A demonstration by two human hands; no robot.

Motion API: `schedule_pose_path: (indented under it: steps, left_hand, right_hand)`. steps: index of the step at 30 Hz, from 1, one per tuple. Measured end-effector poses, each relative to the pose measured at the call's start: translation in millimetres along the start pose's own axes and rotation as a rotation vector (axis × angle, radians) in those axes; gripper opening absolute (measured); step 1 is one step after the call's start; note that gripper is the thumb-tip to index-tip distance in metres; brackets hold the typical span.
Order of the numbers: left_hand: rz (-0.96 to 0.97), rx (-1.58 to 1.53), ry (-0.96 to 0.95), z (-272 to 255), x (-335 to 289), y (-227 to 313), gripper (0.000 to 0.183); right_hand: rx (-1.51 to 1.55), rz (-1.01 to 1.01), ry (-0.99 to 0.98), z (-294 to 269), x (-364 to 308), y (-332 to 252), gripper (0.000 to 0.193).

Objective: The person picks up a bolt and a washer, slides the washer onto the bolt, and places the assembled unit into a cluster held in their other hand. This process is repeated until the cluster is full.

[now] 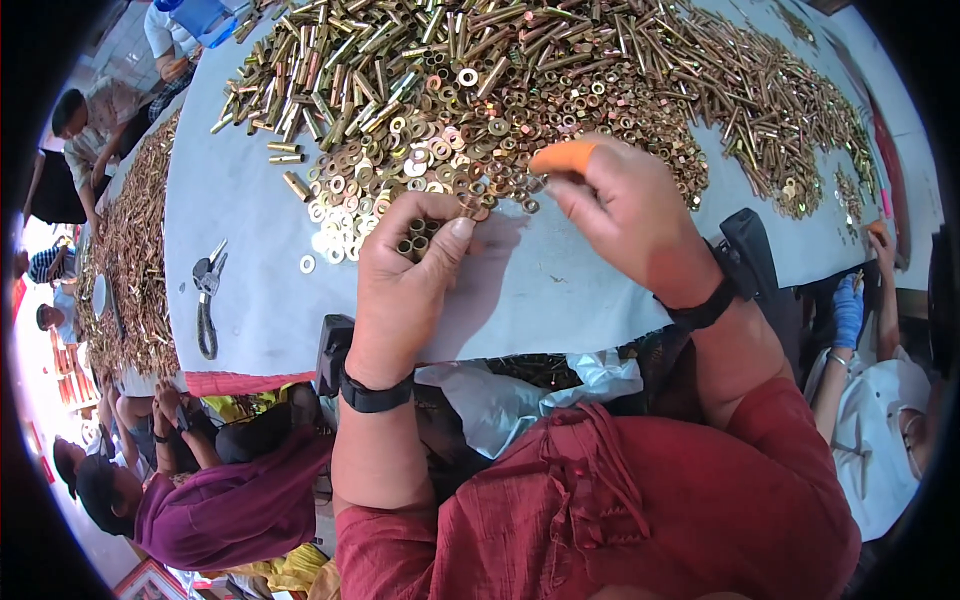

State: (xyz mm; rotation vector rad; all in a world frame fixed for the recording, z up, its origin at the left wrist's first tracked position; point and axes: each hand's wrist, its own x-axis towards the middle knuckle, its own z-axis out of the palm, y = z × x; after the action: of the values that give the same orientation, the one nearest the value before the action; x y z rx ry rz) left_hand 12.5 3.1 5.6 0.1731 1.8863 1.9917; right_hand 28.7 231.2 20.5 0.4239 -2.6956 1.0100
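Note:
My left hand (405, 265) is closed around a bundle of short gold-coloured metal tubes (418, 238), their open ends facing up. Near its thumb and index tips sit washers (478, 208), some partly hidden by the fingers. My right hand (620, 205), an orange cover on its index finger, is curled over the near edge of a pile of nuts (600, 105). Its thumb and index finger come together beside small metal rings; what they pinch is too small to make out. Flat washers (345, 200) lie in a shiny heap just beyond my left hand.
Long metal tubes (350, 70) are heaped at the back, with thinner rods (760, 110) to the right. Keys on a black strap (206, 300) lie on the white-covered table (270, 340) at left. Co-workers sit both sides; a blue-gloved hand (848, 310) is at right.

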Motion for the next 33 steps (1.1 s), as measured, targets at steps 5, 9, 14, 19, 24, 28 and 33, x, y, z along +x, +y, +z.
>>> schedule_pose_path:
  steps: [5, 9, 14, 19, 24, 28, 33]
  left_hand:
    - [0.014, 0.031, -0.009, 2, 2, 0, 0.010]
    - [0.029, 0.091, -0.017, 1, 2, -2, 0.011]
    - [0.074, 0.154, -0.041, 0, 2, -4, 0.012]
    - [0.106, 0.195, -0.045, 1, 2, -4, 0.012]
    - [0.079, 0.208, -0.043, 3, 3, -3, 0.012]
    - [0.107, 0.196, -0.028, 1, 4, -6, 0.012]
    - [0.082, 0.204, -0.028, 1, 3, -6, 0.012]
  right_hand:
    - [-0.396, -0.056, -0.110, 20, -15, -10, 0.022]
    - [-0.383, -0.090, -0.054, 20, -13, -12, 0.019]
    - [-0.434, -0.111, -0.070, 18, -13, -15, 0.015]
    - [-0.018, -0.005, -0.029, 20, -9, -1, 0.014]
    - [0.019, -0.040, -0.039, 23, -7, 8, 0.018]
    - [-0.122, -0.121, -0.076, 16, -9, -4, 0.016]
    - [-0.208, -0.096, -0.220, 9, -17, -11, 0.022]
